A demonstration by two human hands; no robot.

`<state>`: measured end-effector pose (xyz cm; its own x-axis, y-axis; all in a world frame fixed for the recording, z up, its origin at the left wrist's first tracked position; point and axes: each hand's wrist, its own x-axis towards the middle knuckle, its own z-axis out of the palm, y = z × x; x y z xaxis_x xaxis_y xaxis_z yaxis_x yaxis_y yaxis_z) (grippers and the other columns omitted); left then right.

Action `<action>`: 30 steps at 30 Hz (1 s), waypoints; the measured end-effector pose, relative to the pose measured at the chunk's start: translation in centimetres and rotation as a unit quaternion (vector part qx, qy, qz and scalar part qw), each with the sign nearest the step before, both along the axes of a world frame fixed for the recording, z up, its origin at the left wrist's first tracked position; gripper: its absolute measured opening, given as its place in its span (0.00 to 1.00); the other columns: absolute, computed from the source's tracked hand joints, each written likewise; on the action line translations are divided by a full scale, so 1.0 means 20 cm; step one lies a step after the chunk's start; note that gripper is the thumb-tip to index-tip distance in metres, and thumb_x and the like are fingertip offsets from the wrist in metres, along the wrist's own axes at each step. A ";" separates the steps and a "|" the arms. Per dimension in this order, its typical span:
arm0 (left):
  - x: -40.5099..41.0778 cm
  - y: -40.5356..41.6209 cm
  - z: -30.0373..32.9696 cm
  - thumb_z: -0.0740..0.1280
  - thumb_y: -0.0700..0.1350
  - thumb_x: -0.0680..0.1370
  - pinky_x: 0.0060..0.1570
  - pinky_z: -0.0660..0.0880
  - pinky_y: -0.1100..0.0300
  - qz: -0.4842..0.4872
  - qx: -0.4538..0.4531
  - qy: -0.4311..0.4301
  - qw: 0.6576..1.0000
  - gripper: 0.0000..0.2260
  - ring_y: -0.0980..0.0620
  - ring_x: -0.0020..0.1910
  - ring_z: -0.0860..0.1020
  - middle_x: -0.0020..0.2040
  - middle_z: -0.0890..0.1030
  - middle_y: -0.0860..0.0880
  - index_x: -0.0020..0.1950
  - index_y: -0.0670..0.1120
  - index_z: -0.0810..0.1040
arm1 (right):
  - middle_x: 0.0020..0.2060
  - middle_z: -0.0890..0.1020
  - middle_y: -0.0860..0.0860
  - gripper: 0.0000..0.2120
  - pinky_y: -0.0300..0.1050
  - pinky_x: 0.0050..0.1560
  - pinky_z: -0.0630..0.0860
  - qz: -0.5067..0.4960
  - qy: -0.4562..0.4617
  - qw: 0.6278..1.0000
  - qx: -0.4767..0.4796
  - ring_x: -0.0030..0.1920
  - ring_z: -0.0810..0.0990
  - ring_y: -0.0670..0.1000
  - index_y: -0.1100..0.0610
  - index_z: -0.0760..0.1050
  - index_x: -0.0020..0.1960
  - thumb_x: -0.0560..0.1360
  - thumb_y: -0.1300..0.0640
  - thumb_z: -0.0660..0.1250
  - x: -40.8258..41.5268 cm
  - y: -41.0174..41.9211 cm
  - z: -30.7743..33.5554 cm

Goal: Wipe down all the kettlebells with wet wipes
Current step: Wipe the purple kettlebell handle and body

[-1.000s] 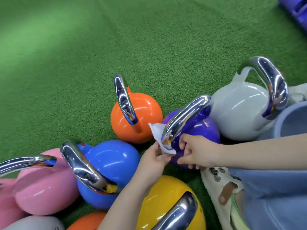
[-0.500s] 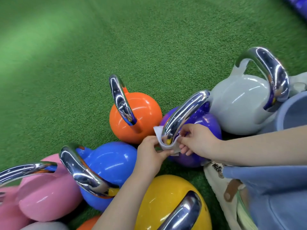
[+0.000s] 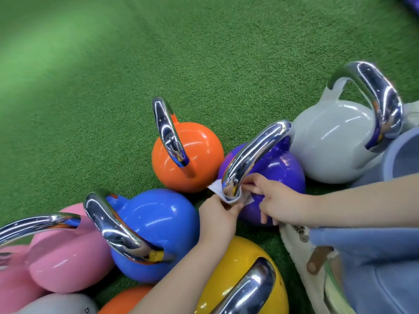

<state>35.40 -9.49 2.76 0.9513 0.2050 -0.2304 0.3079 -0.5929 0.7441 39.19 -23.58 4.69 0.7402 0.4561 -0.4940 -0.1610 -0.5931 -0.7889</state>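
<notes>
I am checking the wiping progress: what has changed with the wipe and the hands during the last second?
The wet wipe went from sticking up beside the purple kettlebell handle to wrapped under its lower end. The right hand moved up to pinch it; the left hand kept holding. The kettlebells stayed put.

I've got one head view only, looking forward and steeply down, close over the kettlebell cluster on green turf [image 3: 158, 53]. Both forearms enter from the bottom and right edges; wide-angle bend at the borders.
</notes>
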 end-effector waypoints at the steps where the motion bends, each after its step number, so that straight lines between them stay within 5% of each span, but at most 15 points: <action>1: -0.01 0.00 -0.01 0.70 0.43 0.73 0.36 0.65 0.65 0.004 0.010 0.011 1.000 0.08 0.51 0.47 0.79 0.46 0.83 0.46 0.50 0.43 0.82 | 0.67 0.71 0.48 0.30 0.37 0.20 0.69 0.008 0.009 1.000 -0.011 0.24 0.76 0.46 0.53 0.57 0.69 0.71 0.73 0.50 0.03 0.01 0.01; 4: -0.03 0.00 -0.02 0.69 0.41 0.74 0.42 0.68 0.64 0.017 0.003 0.019 1.000 0.08 0.49 0.52 0.79 0.50 0.83 0.45 0.52 0.41 0.81 | 0.66 0.72 0.53 0.26 0.41 0.20 0.72 0.052 0.026 0.998 -0.020 0.26 0.77 0.51 0.59 0.60 0.70 0.73 0.71 0.49 0.10 0.06 0.01; 6: -0.03 0.00 -0.03 0.69 0.42 0.74 0.39 0.66 0.66 0.022 0.008 0.014 1.000 0.08 0.50 0.51 0.79 0.50 0.83 0.45 0.51 0.41 0.82 | 0.51 0.80 0.55 0.21 0.44 0.23 0.73 0.061 0.037 0.997 -0.024 0.30 0.77 0.56 0.61 0.66 0.67 0.75 0.67 0.50 0.11 0.10 0.03; 11: -0.02 0.01 -0.04 0.73 0.44 0.71 0.31 0.65 0.73 0.021 0.008 -0.010 1.000 0.08 0.53 0.42 0.78 0.43 0.83 0.46 0.47 0.43 0.83 | 0.33 0.77 0.54 0.24 0.33 0.17 0.65 0.035 0.054 0.998 -0.027 0.20 0.72 0.45 0.53 0.55 0.71 0.77 0.67 0.49 0.04 0.08 0.02; 14: 0.00 -0.01 -0.06 0.75 0.47 0.68 0.32 0.65 0.76 0.020 -0.002 -0.030 0.999 0.11 0.56 0.40 0.76 0.41 0.83 0.49 0.48 0.44 0.82 | 0.54 0.80 0.58 0.32 0.41 0.25 0.75 0.006 0.050 0.999 0.012 0.23 0.74 0.48 0.50 0.49 0.75 0.74 0.71 0.50 0.00 0.06 -0.01; 16: 0.01 -0.02 -0.08 0.76 0.49 0.67 0.30 0.64 0.72 0.029 -0.011 -0.034 0.999 0.12 0.56 0.36 0.75 0.38 0.81 0.49 0.45 0.44 0.82 | 0.70 0.68 0.55 0.36 0.46 0.33 0.78 -0.009 0.044 0.999 0.029 0.24 0.75 0.48 0.50 0.48 0.75 0.72 0.73 0.49 -0.02 0.04 -0.04; 19: 0.03 -0.04 -0.13 0.76 0.50 0.67 0.28 0.61 0.69 0.050 -0.042 -0.047 0.997 0.13 0.57 0.31 0.70 0.34 0.78 0.47 0.42 0.41 0.81 | 0.70 0.66 0.46 0.34 0.42 0.38 0.78 -0.035 0.007 0.998 0.049 0.32 0.79 0.50 0.53 0.55 0.73 0.71 0.74 0.51 -0.03 0.03 -0.08; 22: 0.03 -0.05 -0.14 0.73 0.51 0.70 0.28 0.60 0.66 0.046 -0.046 -0.097 0.993 0.15 0.55 0.28 0.66 0.31 0.71 0.50 0.34 0.41 0.75 | 0.60 0.76 0.46 0.27 0.39 0.53 0.74 -0.031 -0.137 0.990 0.019 0.58 0.77 0.49 0.54 0.65 0.67 0.71 0.71 0.55 -0.02 -0.02 -0.09; 25: 0.02 -0.04 -0.14 0.74 0.45 0.71 0.33 0.69 0.72 0.048 -0.099 -0.134 0.985 0.11 0.60 0.32 0.76 0.32 0.74 0.53 0.35 0.49 0.72 | 0.54 0.77 0.50 0.23 0.48 0.57 0.73 0.020 -0.368 0.922 -0.119 0.55 0.75 0.56 0.56 0.73 0.61 0.67 0.66 0.57 0.02 -0.09 -0.07; 26: 0.03 -0.03 -0.14 0.74 0.43 0.70 0.35 0.75 0.66 0.046 -0.129 -0.143 0.980 0.10 0.56 0.35 0.80 0.35 0.76 0.52 0.39 0.51 0.73 | 0.54 0.77 0.55 0.23 0.52 0.54 0.76 0.058 -0.428 0.888 -0.160 0.51 0.76 0.60 0.58 0.76 0.58 0.64 0.63 0.56 0.04 -0.11 -0.08; 30: 0.07 0.03 -0.16 0.76 0.46 0.67 0.42 0.79 0.48 -0.006 -0.176 -0.140 0.974 0.12 0.48 0.42 0.81 0.43 0.80 0.45 0.45 0.57 0.76 | 0.60 0.76 0.62 0.31 0.58 0.55 0.77 0.206 -0.466 0.818 -0.266 0.58 0.76 0.63 0.63 0.75 0.61 0.57 0.57 0.65 0.05 -0.18 -0.13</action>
<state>36.80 -8.93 -0.50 0.9887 0.1489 -0.0157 0.0585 -0.2879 0.9559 40.28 -27.16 2.13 0.7465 0.6653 -0.0123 0.6632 -0.7454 -0.0679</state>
